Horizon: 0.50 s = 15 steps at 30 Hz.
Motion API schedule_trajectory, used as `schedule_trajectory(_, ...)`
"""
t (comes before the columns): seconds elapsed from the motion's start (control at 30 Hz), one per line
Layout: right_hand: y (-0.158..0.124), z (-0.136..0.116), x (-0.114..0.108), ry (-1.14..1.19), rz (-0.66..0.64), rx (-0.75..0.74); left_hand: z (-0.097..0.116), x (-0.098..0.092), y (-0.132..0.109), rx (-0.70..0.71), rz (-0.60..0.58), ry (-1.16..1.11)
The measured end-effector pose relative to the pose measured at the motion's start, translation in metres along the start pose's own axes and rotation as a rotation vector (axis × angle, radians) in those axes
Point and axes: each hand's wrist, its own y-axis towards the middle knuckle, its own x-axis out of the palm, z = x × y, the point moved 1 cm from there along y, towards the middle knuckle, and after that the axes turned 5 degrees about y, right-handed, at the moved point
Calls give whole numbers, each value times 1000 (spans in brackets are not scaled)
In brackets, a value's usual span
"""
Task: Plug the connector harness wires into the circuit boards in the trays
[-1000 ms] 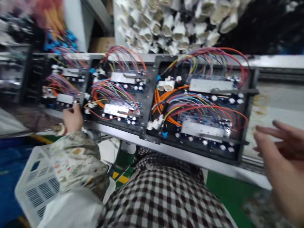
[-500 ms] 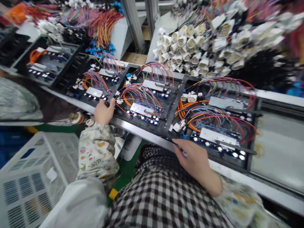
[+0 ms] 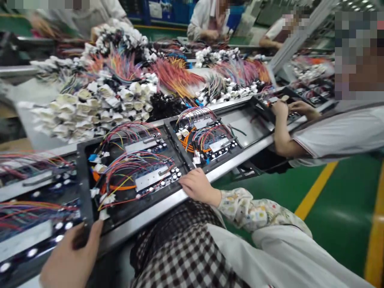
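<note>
Currently, item one: tray (image 3: 81, 180), black, boards and wires (image 3: 135, 162) inside, lying on the rail (image 3: 138, 222) before me. Left hand (image 3: 70, 256) closed on its near-left corner; right hand (image 3: 198, 186) at its near-right corner, fingers bent over the rim, grip not discernible. I judge it best handled by the frame alone, both corners level, fingers off the wires.

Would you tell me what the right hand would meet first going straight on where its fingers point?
Probably the silver-topped capacitors on the near circuit board in the black tray, just beyond the right hand; depth is unclear.
</note>
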Motion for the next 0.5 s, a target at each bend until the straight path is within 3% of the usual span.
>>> schedule_trajectory(0.1, -17, 24, -20, -31, 133, 130, 46, 2, -12, 21, 29, -249)
schedule_trajectory(0.17, -24, 28, -26, -41, 212, 178, 79, 3, -19, 72, -30, -382)
schedule_trajectory(0.33, -27, 12, -17, -14, 311, 87, 149, 19, -28, 198, -377, -691)
schedule_trajectory(0.5, -26, 7, -15, -18, 406, 85, 206, 44, -29, 354, -610, -819)
